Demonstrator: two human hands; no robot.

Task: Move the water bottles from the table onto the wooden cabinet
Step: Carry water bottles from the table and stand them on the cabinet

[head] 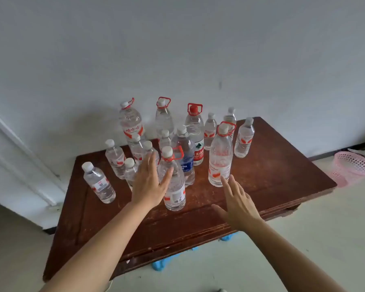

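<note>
Bottles (pixel 195 131) crowd the wooden table (pixel 272 175). Left hand (pixel 148 186), fingers straight, hovers beside the front bottle (pixel 175 194); right hand (pixel 238 205), fingers spread, holds nothing.

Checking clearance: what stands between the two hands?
In the head view, one large red-handled bottle stands between left hand and right hand, beside the left.

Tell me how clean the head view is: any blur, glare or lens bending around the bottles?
Head view: soft, even light, no harsh glare; the bottles cast faint shadows leftward onto the wall; wide-angle bending tilts the outer bottles and skews the wooden surface edges; left hand and right hand look slightly blurred.
</note>
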